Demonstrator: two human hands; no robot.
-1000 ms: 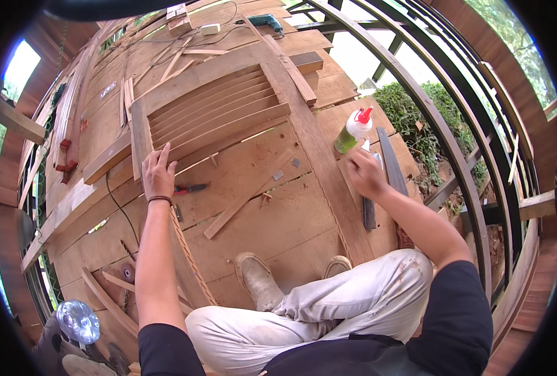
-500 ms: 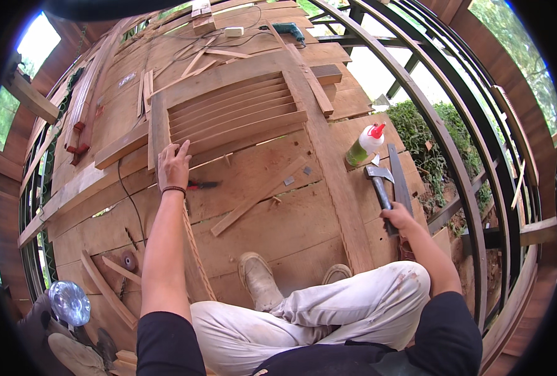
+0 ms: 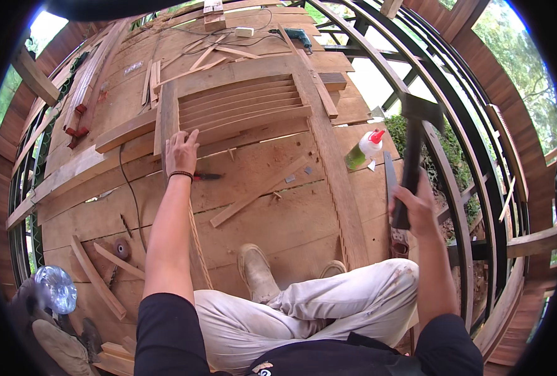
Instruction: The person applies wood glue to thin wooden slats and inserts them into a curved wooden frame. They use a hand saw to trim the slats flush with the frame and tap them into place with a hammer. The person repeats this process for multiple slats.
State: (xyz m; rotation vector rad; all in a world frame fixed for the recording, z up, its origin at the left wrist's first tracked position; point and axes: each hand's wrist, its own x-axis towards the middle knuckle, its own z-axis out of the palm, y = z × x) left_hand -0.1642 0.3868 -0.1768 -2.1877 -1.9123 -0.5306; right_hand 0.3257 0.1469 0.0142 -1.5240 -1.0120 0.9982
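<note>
A slatted wooden frame (image 3: pixel 165 116) lies on the plank floor, with several thin slats (image 3: pixel 237 106) set slantwise across its opening. My left hand (image 3: pixel 182 152) rests on the frame's left upright beside the end of the lowest slat (image 3: pixel 253 128), fingers apart and slightly bent. What the thumb touches is hidden. My right hand (image 3: pixel 415 203) is closed round the dark handle of a hatchet (image 3: pixel 413 147). The hatchet is raised upright at my right, head up and off the floor. Red-handled pliers or a similar tool (image 3: pixel 206 177) lie just right of my left wrist.
A glue bottle with a red cap (image 3: pixel 367 149) stands right of the frame, by a flat metal blade (image 3: pixel 390 178). A green drill (image 3: pixel 296 37) and cords lie at the back. Loose wood strips (image 3: pixel 256 193) are scattered about. Metal beams (image 3: pixel 457 207) border an open drop at right.
My right hand has lifted the hatchet from near the floor to an upright, raised position. My left hand stays on the frame's upright. The view has shifted slightly.
</note>
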